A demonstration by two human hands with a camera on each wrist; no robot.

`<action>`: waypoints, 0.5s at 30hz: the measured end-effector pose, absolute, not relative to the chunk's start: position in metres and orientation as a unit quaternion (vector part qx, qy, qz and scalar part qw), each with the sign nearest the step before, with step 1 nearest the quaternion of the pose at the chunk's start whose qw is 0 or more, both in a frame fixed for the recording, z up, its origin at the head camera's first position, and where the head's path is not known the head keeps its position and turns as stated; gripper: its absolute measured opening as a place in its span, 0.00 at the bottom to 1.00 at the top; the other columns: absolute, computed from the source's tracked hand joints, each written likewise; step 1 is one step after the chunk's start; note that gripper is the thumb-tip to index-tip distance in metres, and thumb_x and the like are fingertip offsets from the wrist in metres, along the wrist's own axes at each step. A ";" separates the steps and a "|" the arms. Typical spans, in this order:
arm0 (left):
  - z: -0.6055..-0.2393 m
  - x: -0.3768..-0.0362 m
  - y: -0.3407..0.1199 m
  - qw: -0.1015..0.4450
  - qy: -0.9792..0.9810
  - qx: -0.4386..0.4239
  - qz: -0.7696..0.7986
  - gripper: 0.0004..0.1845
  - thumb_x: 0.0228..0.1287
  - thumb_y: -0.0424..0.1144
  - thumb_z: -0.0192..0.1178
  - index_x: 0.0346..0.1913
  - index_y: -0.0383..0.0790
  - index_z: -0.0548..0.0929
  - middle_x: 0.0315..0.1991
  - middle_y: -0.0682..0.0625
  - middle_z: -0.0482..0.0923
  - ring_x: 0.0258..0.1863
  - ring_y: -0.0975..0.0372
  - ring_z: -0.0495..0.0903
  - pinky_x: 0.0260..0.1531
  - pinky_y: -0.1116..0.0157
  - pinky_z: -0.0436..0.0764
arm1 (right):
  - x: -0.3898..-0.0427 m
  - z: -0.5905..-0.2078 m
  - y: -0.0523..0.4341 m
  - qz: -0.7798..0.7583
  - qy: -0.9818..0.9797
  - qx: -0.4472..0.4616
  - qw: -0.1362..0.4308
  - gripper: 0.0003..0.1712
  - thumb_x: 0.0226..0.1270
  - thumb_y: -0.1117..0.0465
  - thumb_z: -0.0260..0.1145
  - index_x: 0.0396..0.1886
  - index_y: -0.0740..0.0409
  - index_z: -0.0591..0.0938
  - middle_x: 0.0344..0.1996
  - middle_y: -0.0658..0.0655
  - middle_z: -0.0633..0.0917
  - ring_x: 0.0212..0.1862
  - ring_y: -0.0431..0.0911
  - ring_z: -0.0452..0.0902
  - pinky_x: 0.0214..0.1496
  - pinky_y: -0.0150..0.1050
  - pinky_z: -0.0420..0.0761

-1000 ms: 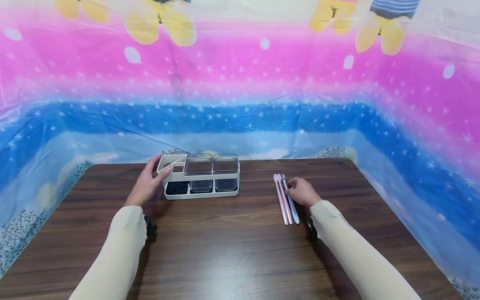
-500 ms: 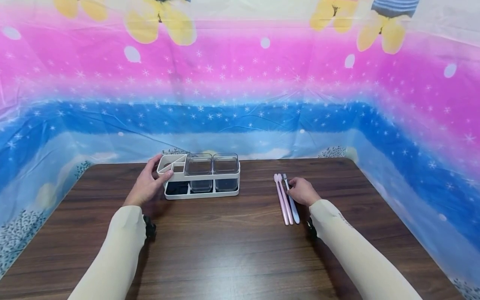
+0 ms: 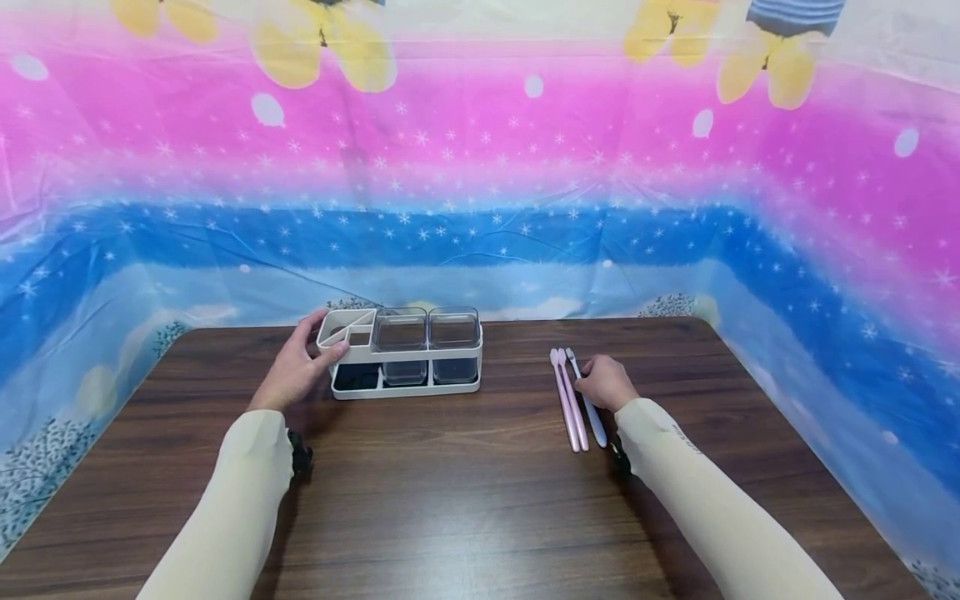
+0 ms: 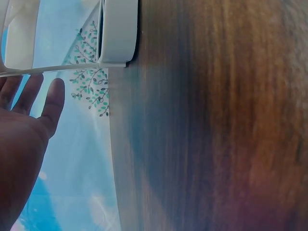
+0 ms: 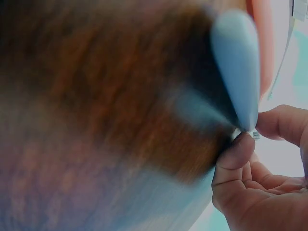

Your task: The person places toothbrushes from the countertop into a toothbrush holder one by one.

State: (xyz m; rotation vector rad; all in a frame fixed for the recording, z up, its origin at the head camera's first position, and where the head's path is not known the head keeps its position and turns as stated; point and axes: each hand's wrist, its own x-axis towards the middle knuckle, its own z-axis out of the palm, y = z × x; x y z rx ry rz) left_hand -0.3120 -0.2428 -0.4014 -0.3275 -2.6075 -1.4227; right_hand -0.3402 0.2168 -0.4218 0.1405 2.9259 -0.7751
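Note:
Two pink toothbrushes, one [image 3: 564,402] beside the other [image 3: 576,417], lie on the table with their heads away from me. Just to their right, my right hand [image 3: 606,383] pinches a pale blue toothbrush [image 3: 596,421] between thumb and forefinger. The right wrist view shows its handle [image 5: 236,53] in front of the fingertips. At the left stands a white two-tier storage rack [image 3: 405,354]. My left hand [image 3: 296,367] grips its left end, thumb on the front of the upper tier; the left wrist view shows other fingers [image 4: 54,101] against its edge.
Clear plastic boxes [image 3: 454,329] sit in both tiers of the rack, beside a divided white compartment [image 3: 347,327] above. The brown wooden table [image 3: 450,492] ends at a patterned cloth backdrop [image 3: 480,233].
The blue toothbrush has shifted slightly in my right hand, its handle now a little farther from the pink ones. My left hand keeps its place on the rack.

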 end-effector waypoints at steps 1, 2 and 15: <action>-0.402 -0.312 -0.243 0.076 -0.870 -0.109 -0.475 0.44 0.67 0.52 0.56 0.75 0.38 0.45 0.67 0.31 0.54 0.60 0.40 0.63 0.57 0.42 0.63 | -0.340 -0.422 0.217 -0.257 0.964 0.048 0.056 0.18 0.64 0.62 0.62 0.50 0.70 0.78 0.45 0.66 0.80 0.38 0.51 0.79 0.36 0.43 0.80; -0.402 -0.312 -0.243 0.075 -0.870 -0.108 -0.475 0.44 0.67 0.52 0.57 0.75 0.38 0.45 0.67 0.32 0.54 0.60 0.40 0.63 0.57 0.42 0.62 | -0.340 -0.421 0.217 -0.258 0.963 0.050 0.056 0.18 0.64 0.62 0.62 0.48 0.70 0.79 0.44 0.65 0.80 0.37 0.50 0.79 0.35 0.43 0.80; -0.403 -0.312 -0.244 0.072 -0.869 -0.108 -0.478 0.44 0.67 0.52 0.57 0.75 0.39 0.45 0.68 0.32 0.53 0.62 0.39 0.61 0.57 0.41 0.63 | -0.342 -0.425 0.223 -0.308 0.947 0.081 0.049 0.10 0.64 0.62 0.62 0.39 0.66 0.80 0.34 0.61 0.79 0.29 0.47 0.76 0.27 0.38 0.77</action>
